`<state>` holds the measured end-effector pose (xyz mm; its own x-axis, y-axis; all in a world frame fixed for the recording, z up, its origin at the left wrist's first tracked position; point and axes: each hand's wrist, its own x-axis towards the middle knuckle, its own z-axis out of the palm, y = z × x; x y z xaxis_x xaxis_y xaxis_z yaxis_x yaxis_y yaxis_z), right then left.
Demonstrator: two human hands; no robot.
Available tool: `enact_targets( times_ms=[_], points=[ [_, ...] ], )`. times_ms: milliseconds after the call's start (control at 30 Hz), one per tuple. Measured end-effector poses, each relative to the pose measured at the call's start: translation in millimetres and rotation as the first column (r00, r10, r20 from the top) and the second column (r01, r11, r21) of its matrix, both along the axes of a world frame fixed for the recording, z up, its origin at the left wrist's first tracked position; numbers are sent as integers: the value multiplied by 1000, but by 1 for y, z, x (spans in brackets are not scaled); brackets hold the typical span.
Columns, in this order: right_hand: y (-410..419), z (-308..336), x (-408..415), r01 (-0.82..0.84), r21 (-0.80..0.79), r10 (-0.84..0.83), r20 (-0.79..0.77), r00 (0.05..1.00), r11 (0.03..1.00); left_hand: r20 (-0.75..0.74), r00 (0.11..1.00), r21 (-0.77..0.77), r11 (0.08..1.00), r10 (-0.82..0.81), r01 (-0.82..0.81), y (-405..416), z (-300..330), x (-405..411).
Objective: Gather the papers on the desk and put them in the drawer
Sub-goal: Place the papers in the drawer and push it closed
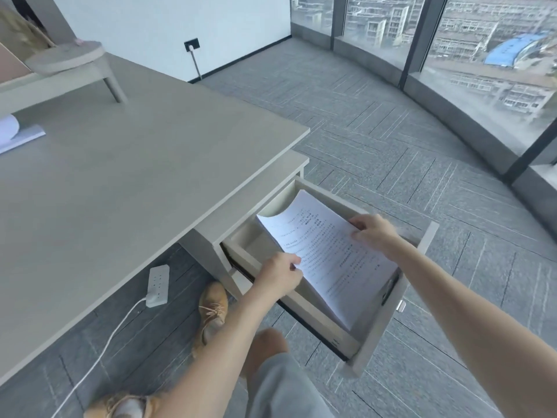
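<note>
Both hands grip my stack of papers (325, 254) over the open drawer (391, 300) at lower centre: left hand (278, 276) pinching its near-left edge, right hand (372, 232) its right edge. More sheets (18, 135) lie on the counter (120, 182), far left.

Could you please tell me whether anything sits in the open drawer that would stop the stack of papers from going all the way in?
Nothing visible does. The left hand and right hand hold the stack of papers over the open drawer, and the part of its inside that shows looks bare. The stack hides the rest.
</note>
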<state>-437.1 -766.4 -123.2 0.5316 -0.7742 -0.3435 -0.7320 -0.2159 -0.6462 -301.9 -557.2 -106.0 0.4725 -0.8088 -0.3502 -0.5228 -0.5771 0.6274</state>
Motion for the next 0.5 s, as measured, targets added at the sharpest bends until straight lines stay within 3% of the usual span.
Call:
enact_targets(
  times_ms=[200,500],
  points=[
    [-10,-18,9,-101,-61,96,-81,992,993,217,957,188,971,-191,150,-23,-37,13],
    [-7,-25,15,-221,-133,176,-288,941,966,303,852,432,859,-426,276,-32,-30,-2]
  ],
)
